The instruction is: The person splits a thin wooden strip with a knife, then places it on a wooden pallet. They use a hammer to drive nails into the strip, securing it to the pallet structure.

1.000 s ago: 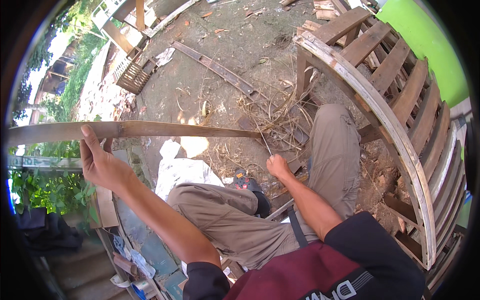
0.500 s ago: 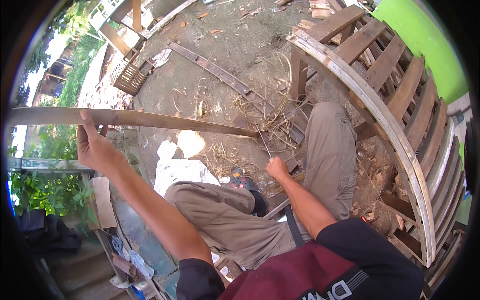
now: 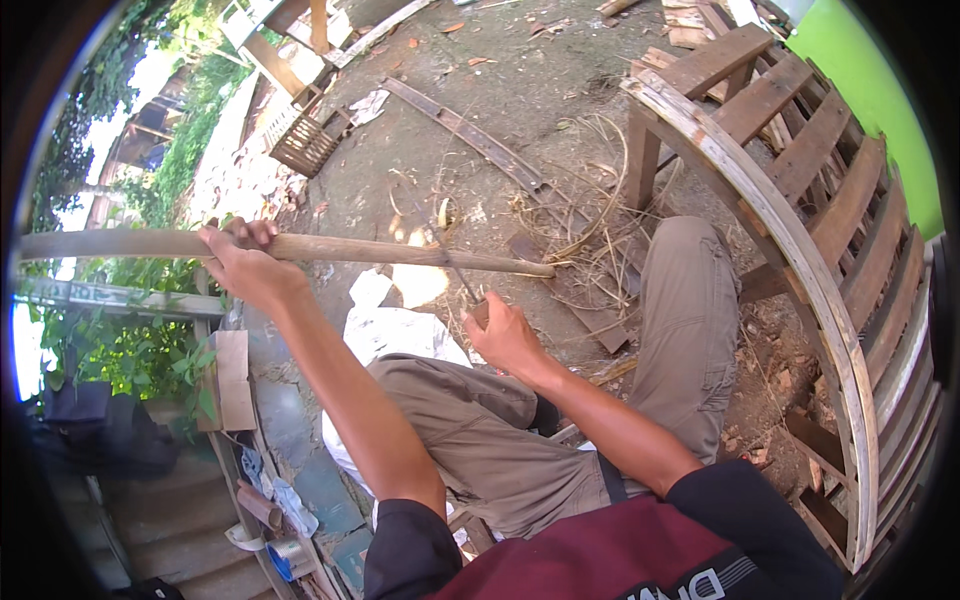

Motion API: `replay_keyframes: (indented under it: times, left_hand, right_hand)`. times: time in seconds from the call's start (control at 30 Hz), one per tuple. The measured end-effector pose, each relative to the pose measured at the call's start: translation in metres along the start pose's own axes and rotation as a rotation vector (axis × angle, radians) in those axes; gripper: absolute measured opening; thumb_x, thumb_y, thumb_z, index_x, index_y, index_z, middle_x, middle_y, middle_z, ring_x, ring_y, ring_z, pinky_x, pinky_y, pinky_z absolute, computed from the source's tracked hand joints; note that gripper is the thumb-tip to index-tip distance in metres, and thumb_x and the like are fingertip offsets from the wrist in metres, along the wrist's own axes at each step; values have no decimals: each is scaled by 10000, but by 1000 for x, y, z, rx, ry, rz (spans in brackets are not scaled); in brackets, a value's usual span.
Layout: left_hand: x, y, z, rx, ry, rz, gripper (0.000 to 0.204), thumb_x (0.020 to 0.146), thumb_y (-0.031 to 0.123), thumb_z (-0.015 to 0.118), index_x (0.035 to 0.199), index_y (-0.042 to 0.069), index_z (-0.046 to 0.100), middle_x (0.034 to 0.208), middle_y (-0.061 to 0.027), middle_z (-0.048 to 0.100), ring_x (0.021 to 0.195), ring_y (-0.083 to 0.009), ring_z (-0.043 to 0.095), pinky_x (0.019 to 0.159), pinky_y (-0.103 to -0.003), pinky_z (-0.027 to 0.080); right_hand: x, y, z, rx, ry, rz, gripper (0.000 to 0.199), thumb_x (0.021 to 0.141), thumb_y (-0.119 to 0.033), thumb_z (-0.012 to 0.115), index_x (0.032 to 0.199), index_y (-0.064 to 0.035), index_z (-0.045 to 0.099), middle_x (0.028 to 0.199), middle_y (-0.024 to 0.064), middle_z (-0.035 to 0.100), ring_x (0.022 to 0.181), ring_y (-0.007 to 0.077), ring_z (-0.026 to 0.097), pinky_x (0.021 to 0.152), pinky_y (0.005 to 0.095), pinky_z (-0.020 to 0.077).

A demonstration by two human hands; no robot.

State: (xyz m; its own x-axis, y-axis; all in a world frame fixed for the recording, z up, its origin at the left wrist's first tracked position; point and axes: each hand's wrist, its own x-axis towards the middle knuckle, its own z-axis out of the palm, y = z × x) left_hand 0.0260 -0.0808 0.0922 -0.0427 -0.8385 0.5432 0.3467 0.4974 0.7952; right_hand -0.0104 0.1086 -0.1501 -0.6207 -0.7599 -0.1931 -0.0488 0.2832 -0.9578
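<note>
While the left hand [image 3: 243, 262] clenches around a long bamboo strip [image 3: 300, 248], that strip runs from 9 o'clock toward centre, tip near the right hand [image 3: 505, 335]; right fingers curl shut on a thin blade-like tool [image 3: 462, 282], edge touching the strip; khaki-trousered knees [image 3: 560, 400] below; curved slatted wooden frame [image 3: 790, 230] at 3 o'clock; small woven crate [image 3: 305, 143] at 11 o'clock on dirt ground [image 3: 520, 90].
</note>
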Motion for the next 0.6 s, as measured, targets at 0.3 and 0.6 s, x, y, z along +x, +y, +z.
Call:
replay_keyframes:
  times: [0.3,0.6]
  left_hand:
    - [-27,18,-15,-353,-163,-100,470,1027,563,533,983,95,533,769,-20,444,736,-193,456,708,-358,394]
    - [-68,43,-7,-354,-99,-54,425,1010,537,580,1004,113,550,831,-11,490,820,-148,488,772,-339,424]
  right_hand:
    - [-23,-63,-26,26,-46,-73,441,968,-275,649,1138,119,544,697,305,650,741,486,701,672,542,538]
    - [-61,-163,-32,166,-100,-391,362,922,-171,694,1124,81,530,688,301,646,700,503,676,607,546,521]
